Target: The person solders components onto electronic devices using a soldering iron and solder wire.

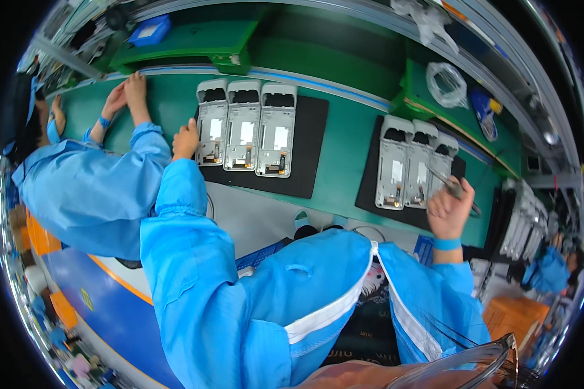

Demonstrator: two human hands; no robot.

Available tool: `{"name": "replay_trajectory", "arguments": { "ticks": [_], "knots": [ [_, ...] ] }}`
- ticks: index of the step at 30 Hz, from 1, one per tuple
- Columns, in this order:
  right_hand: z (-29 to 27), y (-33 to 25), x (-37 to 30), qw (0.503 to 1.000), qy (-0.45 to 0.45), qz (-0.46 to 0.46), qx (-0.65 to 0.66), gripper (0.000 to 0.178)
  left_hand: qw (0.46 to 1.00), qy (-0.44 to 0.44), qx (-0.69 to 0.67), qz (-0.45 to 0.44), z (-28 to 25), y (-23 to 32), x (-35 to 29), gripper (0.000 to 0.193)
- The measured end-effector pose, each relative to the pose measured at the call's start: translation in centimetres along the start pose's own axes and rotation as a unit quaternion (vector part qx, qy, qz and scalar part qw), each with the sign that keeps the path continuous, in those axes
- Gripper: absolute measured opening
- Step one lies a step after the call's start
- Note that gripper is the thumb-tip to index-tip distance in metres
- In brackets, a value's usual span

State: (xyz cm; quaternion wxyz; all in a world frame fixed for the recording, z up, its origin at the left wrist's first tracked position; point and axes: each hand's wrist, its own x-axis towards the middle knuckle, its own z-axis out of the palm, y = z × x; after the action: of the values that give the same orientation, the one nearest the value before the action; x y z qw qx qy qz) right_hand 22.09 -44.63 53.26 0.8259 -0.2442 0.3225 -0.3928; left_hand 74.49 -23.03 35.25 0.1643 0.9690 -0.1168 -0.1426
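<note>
Three grey device housings [242,126] with dark windows at their far ends lie side by side on a black mat [311,142], left of centre. My left hand [185,141] is curled at the left edge of the leftmost one; whether anything is inside its fingers is hidden. On the right, a second row of three similar housings [392,165] rests on another black mat [368,188]. My right hand [449,214] is closed around a slim, pointed metal tool [444,180], whose tip reaches over the right end of that row.
Close on my left, a co-worker in a blue smock [91,181] has both hands on the green bench [344,136]. Green shelves [194,42] stand along the back, with a blue tray [150,30]. More grey housings [524,223] stand at far right, near an orange box [514,318].
</note>
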Motion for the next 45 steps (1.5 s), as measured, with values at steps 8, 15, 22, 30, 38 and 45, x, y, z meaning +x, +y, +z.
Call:
{"name": "replay_trajectory", "arguments": {
  "ticks": [8, 15, 22, 30, 38, 45],
  "knots": [
    [4.7, 12.0, 5.7, 0.989, -0.076, 0.1, -0.083, 0.05, 0.995, 0.034, -0.087, 0.023, 0.5, -1.7, -1.7, 0.066],
    [3.6, 17.4, 9.3, 0.973, -0.045, 0.146, -0.174, 0.044, 0.994, 0.022, -0.102, 0.024, -0.2, -1.5, -2.3, 0.065],
    [4.7, 16.7, 10.6, 0.956, -0.04, 0.135, -0.258, 0.05, 0.948, 0.062, -0.29, 0.116, 2.2, -3.3, -1.5, 0.05],
    [4.4, 15.5, 10.7, 0.955, -0.059, 0.175, -0.231, 0.053, 0.891, 0.083, -0.424, 0.144, 2.9, -3.3, -2.0, 0.037],
    [4.1, 9.3, 6.8, 0.965, -0.086, 0.147, -0.198, 0.053, 0.882, 0.037, -0.461, 0.089, -1.0, -0.3, -8.3, 0.036],
    [5.1, -1.9, -6.5, 0.978, -0.063, 0.022, -0.199, 0.042, 0.852, -0.03, -0.5, 0.15, -7.7, 5.2, -20.3, 0.034]
  ]
}}
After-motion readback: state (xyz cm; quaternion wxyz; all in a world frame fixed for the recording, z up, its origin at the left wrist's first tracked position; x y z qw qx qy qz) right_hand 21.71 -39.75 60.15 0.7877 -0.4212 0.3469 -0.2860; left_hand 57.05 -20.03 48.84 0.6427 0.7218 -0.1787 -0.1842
